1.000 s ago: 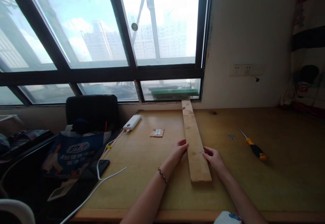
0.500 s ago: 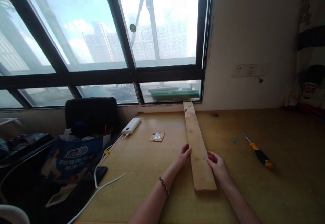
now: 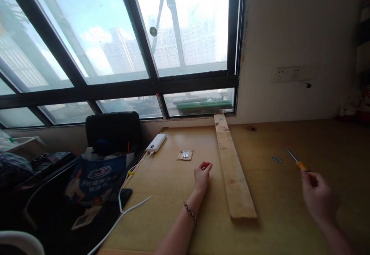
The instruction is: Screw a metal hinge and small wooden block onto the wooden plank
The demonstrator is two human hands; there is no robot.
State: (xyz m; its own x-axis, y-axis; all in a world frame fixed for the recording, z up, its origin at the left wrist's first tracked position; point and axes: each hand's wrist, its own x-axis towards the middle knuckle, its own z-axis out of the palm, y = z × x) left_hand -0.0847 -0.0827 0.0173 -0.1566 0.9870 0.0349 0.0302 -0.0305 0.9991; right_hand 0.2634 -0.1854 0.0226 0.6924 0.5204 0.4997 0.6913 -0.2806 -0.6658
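Note:
A long wooden board (image 3: 235,166) lies flat on the table, its far end near the window frame. Just left of it, apart from the board, my left hand (image 3: 202,176) hovers with fingers curled together and nothing visible in them. On the right, my right hand (image 3: 319,195) is closed around the handle of a screwdriver (image 3: 301,165); its yellow collar and thin metal shaft show, the rest of the handle is hidden by my hand. Several screws (image 3: 276,159) lie left of the screwdriver's shaft. A small wooden piece with metal hinges (image 3: 185,154) rests left of the board.
A white power bank (image 3: 156,143) with a white cable (image 3: 134,208) sits along the table's left edge. Beside the table stands a black chair (image 3: 114,131) holding a blue bag (image 3: 98,176). A wall socket (image 3: 286,73) is above the table at the back right.
Both hands have let go of the board. My right hand has moved right and taken hold of the screwdriver; my left hand has drawn slightly left of the board. The view has turned slightly left.

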